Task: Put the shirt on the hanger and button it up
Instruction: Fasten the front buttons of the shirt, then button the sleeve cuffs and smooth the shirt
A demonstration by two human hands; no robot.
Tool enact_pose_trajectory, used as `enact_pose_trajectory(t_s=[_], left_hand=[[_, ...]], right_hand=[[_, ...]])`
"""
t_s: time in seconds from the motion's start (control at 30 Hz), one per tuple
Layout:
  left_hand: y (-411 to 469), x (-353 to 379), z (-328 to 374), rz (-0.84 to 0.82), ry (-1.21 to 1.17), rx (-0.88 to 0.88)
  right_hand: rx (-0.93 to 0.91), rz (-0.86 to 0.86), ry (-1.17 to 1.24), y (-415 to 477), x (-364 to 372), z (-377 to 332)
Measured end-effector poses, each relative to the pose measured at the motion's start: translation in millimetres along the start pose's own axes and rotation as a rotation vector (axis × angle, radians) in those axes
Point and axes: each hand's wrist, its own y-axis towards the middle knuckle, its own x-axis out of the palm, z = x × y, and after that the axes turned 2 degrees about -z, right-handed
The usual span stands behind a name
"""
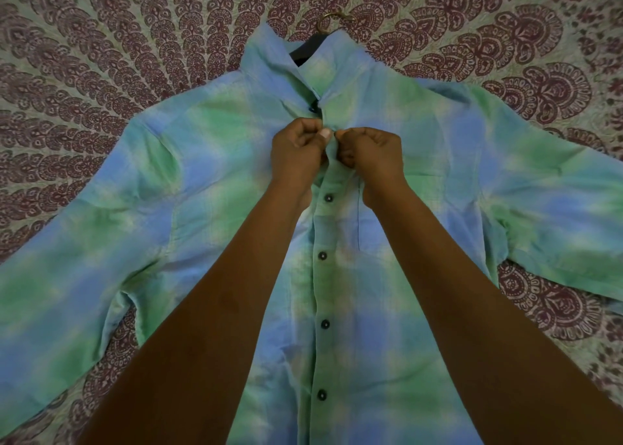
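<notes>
A blue and green tie-dye shirt (209,181) lies front up on the bed, sleeves spread to both sides. A dark hanger (303,48) sits inside its collar, with the metal hook (332,18) poking out above. Several dark buttons down the placket are fastened; one near the collar (312,109) also shows. My left hand (296,148) and my right hand (369,149) pinch the placket together just below that button, fingers closed on the fabric. The button between them is hidden.
A bedspread (505,50) with a maroon and pale green paisley pattern covers the whole surface under the shirt. Nothing else lies on it in view.
</notes>
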Motion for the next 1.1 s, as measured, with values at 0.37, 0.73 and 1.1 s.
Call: enact_pose_trajectory(t_s=[0.37,0.73,1.1], left_hand=[[0.1,6.3,10.3,0.105,-0.023,-0.164],[-4.0,10.0,-1.3,0.139,0.074,0.071],[-7.9,-13.3,0.9,0.221,0.574,0.431]], right_hand=[[-0.533,0.241,-0.460,-17.7,6.1,21.0],[-0.075,0.268,-0.044,-15.5,18.5,2.7],[0.007,0.098,-0.012,-16.4,-0.2,9.6]])
